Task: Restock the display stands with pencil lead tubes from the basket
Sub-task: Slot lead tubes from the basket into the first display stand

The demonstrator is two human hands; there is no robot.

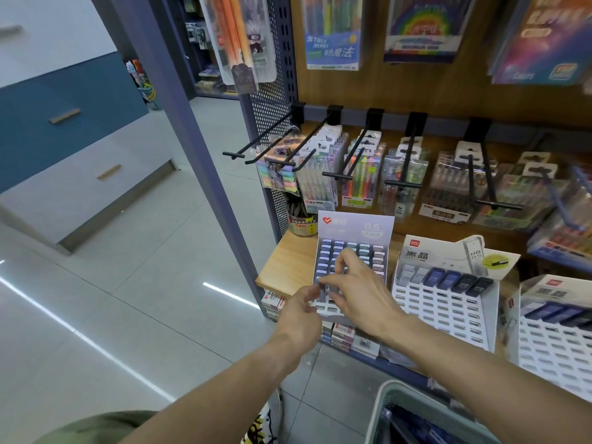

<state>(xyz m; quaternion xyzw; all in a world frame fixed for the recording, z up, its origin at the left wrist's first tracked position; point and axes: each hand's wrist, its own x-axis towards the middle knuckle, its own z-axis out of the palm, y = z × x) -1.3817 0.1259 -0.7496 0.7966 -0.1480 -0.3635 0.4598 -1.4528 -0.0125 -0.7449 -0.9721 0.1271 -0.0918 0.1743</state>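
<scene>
My left hand (301, 310) and right hand (355, 290) both pinch lead tubes (322, 291), fingers closed round them, lining them up over the stand's (352, 248) front slots.

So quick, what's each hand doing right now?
Left hand: pinches a lead tube at the display stand.
Right hand: fingers curled at the same tube; grip unclear.

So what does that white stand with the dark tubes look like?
The white slotted cardboard display stand leans back on the wooden shelf, right of the stand both hands are working at. Its face is a grid of small slots, nearly all empty. Only the top row holds tubes: two pale grey, two blue, two black. A printed header card marked HB 0.5 rises behind. Nothing touches it.
</scene>
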